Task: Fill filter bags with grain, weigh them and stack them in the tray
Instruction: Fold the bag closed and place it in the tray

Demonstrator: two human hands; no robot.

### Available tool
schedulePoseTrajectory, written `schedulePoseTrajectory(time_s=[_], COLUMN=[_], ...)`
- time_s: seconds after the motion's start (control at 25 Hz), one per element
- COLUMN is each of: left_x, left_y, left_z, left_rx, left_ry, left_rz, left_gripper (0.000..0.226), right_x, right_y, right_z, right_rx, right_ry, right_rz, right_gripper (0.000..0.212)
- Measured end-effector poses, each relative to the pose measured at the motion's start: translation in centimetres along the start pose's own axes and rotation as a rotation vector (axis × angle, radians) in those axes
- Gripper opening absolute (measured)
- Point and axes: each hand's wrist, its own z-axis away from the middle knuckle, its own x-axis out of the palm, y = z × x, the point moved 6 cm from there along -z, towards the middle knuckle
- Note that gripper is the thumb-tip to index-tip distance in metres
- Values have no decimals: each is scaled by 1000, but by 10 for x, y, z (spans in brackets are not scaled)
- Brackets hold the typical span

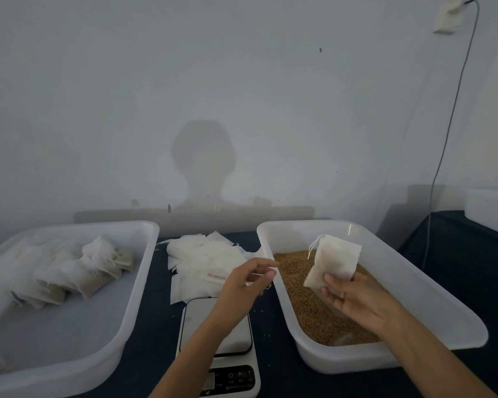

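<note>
My right hand (357, 300) holds a white drawstring filter bag (335, 259) by its lower edge, upright over the brown grain (308, 311) in the right white tray (420, 285). The bag looks flat, and its string dangles at the top left. My left hand (246, 282) hovers between the scale and the grain tray with thumb and fingertips pinched together; I cannot tell whether something thin is between them. Several filled bags (84, 271) lie heaped in the left white tray (145, 254).
A loose pile of empty filter bags (207, 259) lies at the back between the trays. A white digital scale (242, 337) sits at the front centre, partly under my left forearm. A cable (443, 156) hangs down the wall at the right.
</note>
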Motion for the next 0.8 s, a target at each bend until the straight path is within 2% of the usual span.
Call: schedulePoseTrajectory(time_s=[0.12,0.24,0.32,0.44,0.48,0.56,0.72,0.8], left_x=[11,17,14,-6,-15,-35,-66,-81], left_y=[8,12,15,19,17,9,-19,-38], left_z=[-5,-6,-5,2,6,18,40,47], left_rx=[25,44,85,122,135,118,17,-65], left_ry=[-25,-41,-35,70,136,261,316,366], left_rz=[-38,-9,17,138,169,148,29,-82], left_gripper=[19,24,23,18,25,38,39,44], right_x=[15,33,53,90,100,117,131,135], right_y=[5,3,4,22,31,52,80,89], right_z=[-2,2,7,13,14,13,-1,-7], right_rx=[-80,-155,-182,-179,-185,-205,-433,-495], right_ry=[12,-9,-73,-191,-208,-183,-6,12], right_rz=[-120,-52,11,63,99,244,887,992], right_gripper=[53,56,50,36,31,25,27,20])
